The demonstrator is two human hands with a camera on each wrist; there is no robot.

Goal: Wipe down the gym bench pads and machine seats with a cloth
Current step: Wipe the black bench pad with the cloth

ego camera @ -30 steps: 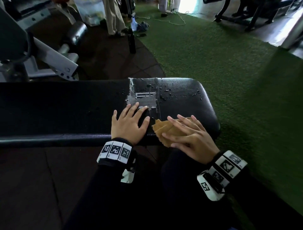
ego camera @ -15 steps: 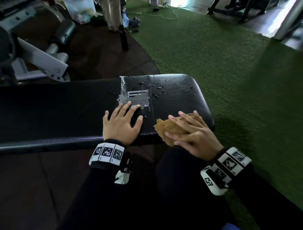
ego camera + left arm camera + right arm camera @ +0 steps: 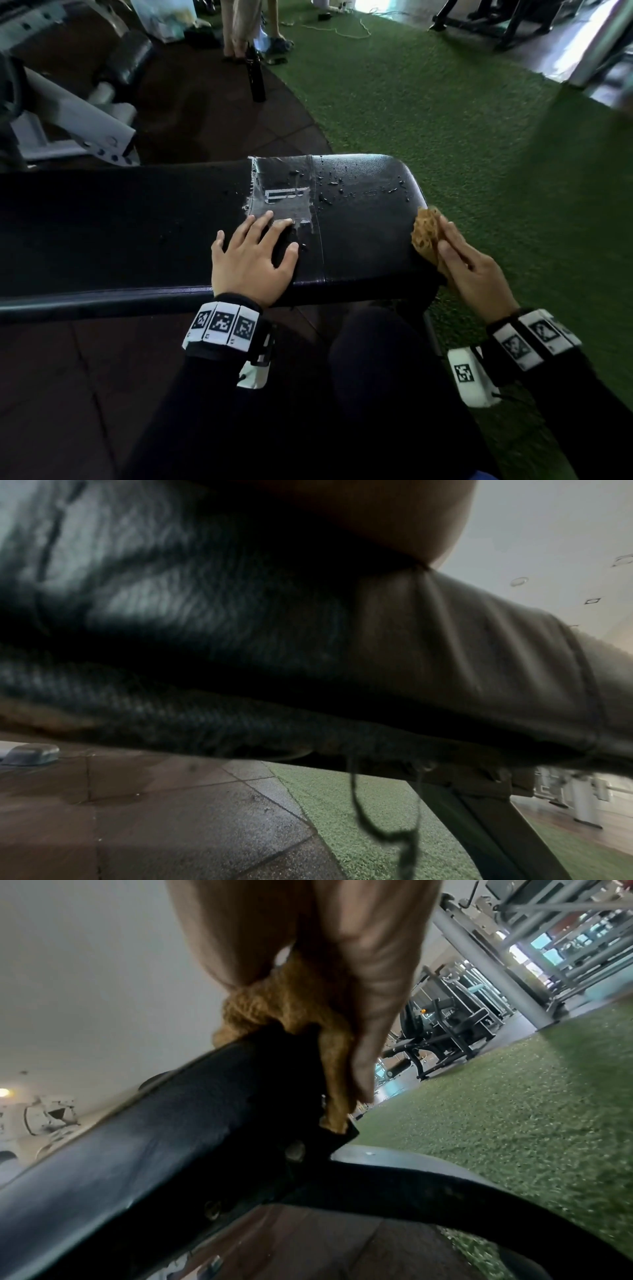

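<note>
The right hand (image 3: pixel 476 274) presses a tan cloth (image 3: pixel 424 236) against the end edge of the black bench pad (image 3: pixel 359 246), fingers straight along it. The left hand (image 3: pixel 251 262) lies flat, fingers spread, on the surface — water drops (image 3: pixel 329 190) just beyond.

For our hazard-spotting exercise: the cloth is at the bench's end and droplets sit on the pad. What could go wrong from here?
1. The right hand presses the brown cloth on the bench pad's end face, so the water droplets on top may be left unwiped.
2. The left hand rests flat beside the wet patch and could slip.
3. The peeling tape patch may catch the cloth and lift further.
</note>
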